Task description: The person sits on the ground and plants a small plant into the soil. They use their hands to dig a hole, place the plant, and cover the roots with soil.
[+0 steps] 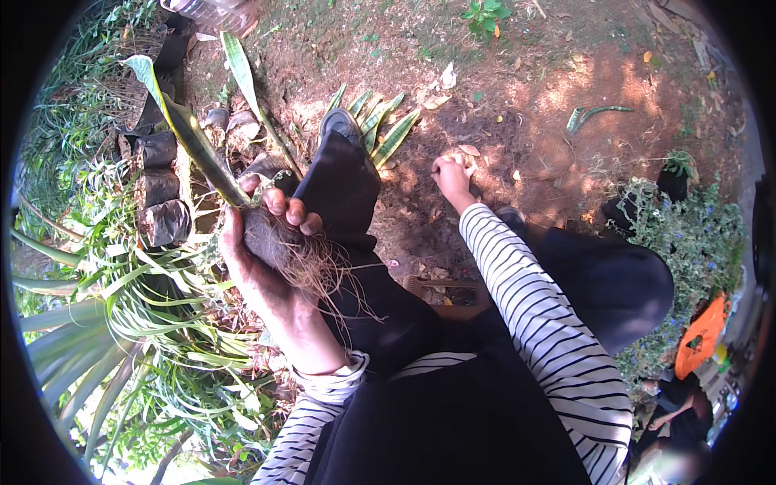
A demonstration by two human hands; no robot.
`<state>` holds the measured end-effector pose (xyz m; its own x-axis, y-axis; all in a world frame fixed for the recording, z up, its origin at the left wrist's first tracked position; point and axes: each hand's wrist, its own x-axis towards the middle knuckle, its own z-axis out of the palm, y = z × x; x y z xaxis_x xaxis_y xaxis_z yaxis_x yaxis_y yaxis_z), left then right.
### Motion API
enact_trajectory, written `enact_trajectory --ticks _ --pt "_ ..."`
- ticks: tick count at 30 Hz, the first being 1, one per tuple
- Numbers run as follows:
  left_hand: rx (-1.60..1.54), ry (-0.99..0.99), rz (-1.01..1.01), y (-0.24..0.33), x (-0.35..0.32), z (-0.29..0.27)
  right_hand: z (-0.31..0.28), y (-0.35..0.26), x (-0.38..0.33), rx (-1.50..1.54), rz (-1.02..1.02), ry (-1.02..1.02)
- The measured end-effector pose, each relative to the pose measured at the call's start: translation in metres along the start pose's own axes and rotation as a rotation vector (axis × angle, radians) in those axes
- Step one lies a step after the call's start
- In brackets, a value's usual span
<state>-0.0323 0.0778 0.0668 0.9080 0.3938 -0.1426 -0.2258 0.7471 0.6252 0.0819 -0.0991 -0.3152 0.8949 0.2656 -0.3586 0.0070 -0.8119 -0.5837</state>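
My left hand (259, 283) is wrapped round the dark root ball of a snake plant (275, 238). Thin brown roots hang loose from it toward my lap. The plant's long, yellow-edged leaf (190, 137) rises tilted to the upper left. Out ahead, my right hand (455, 176) is low over the brown soil, its fingers curled together. Whatever they pinch, if anything, is hidden or too small to name. A dry leaf (469, 150) lies beside those fingers. Several snake plant leaves (394, 139) lie past my left shoe (339, 123).
Black soil-filled bags (166, 222) stand at the left, above strappy green plants (158, 315). A bent leaf piece (602, 111) rests on the soil at the far right. Flowering bushes (687, 234) and an orange object (700, 335) are along the right side. Another person (687, 412) is at lower right.
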Motion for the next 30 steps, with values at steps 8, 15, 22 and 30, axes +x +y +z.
enact_trajectory --ticks 8,15,22,30 --pt "-0.031 -0.071 -0.018 0.003 0.0 -0.013 -0.015 -0.027 -0.02 -0.196 -0.05 0.375" --pt "-0.11 -0.076 0.015 0.009 -0.002 -0.02 -0.003 -0.049 -0.002 -0.152 -0.115 0.213" --pt "-0.044 0.023 -0.002 0.008 -0.001 -0.015 0.016 -0.032 0.003 -0.385 -0.015 0.053" --pt "-0.06 -0.017 0.008 0.011 -0.001 -0.022 0.022 0.014 -0.032 0.445 0.127 0.408"
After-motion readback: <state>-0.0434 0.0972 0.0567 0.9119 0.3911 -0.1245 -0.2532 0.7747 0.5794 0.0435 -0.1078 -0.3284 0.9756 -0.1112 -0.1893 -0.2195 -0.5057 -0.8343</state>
